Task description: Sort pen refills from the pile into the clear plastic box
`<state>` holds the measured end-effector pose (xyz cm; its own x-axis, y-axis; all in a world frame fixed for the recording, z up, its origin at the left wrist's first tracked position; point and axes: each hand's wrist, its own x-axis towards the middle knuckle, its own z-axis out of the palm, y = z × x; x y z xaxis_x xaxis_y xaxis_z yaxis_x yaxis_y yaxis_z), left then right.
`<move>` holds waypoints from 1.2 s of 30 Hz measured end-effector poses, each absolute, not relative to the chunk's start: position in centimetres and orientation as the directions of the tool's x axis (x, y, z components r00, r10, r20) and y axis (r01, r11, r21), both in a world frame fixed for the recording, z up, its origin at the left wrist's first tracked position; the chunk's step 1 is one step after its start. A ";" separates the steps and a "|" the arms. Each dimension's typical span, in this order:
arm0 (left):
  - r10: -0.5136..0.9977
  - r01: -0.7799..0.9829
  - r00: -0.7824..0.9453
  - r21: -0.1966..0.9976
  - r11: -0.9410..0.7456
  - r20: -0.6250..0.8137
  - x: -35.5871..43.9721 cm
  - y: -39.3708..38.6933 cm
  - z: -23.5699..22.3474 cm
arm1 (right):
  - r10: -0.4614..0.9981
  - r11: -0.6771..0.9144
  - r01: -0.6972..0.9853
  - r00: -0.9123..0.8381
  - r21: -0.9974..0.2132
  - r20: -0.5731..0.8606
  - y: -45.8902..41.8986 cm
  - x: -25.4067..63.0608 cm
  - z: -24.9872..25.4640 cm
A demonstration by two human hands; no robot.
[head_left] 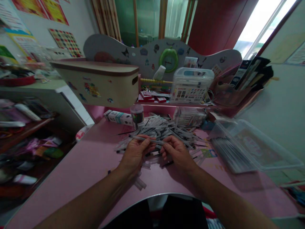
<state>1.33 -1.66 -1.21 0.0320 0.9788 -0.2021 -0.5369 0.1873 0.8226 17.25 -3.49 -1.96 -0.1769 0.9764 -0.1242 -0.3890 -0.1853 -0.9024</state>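
Both hands meet at the near side of a loose pile of pen parts (162, 125), mostly clear tubes with some dark thin pieces. My left hand (138, 149) pinches a slim translucent pen tube (156, 141) between thumb and fingers. At the tube's other end, the fingers of my right hand (176, 151) are closed on it. The tube lies roughly level, just above the pile. A few clear tubes (140, 183) lie on the pink table (95, 171) below my left wrist. Blur hides the tube's fine detail.
To the right, an open clear plastic box (269, 156) holds a neat row of pens (231, 154). Behind the pile stand a small cup (137, 115) and a long printed carton (118, 117). A lidded cream bin (100, 84) and a clear handled case (192, 86) sit on the shelf.
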 end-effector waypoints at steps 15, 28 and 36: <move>0.989 -0.447 0.057 0.882 0.149 -0.138 1.1 -2.2 -0.6 | 0.952 -0.213 -0.235 -0.269 -0.948 -0.147 -3.3 18.2 -1.2; 1.000 -0.259 0.005 0.966 0.012 -0.011 0.6 -2.5 -1.1 | 0.899 0.438 0.645 -0.313 -0.627 0.305 -2.8 21.0 4.4; 0.998 -0.134 0.034 0.990 -0.052 0.057 0.0 -2.4 -1.3 | 0.901 0.287 0.843 -0.076 -0.454 0.427 -6.6 30.3 12.2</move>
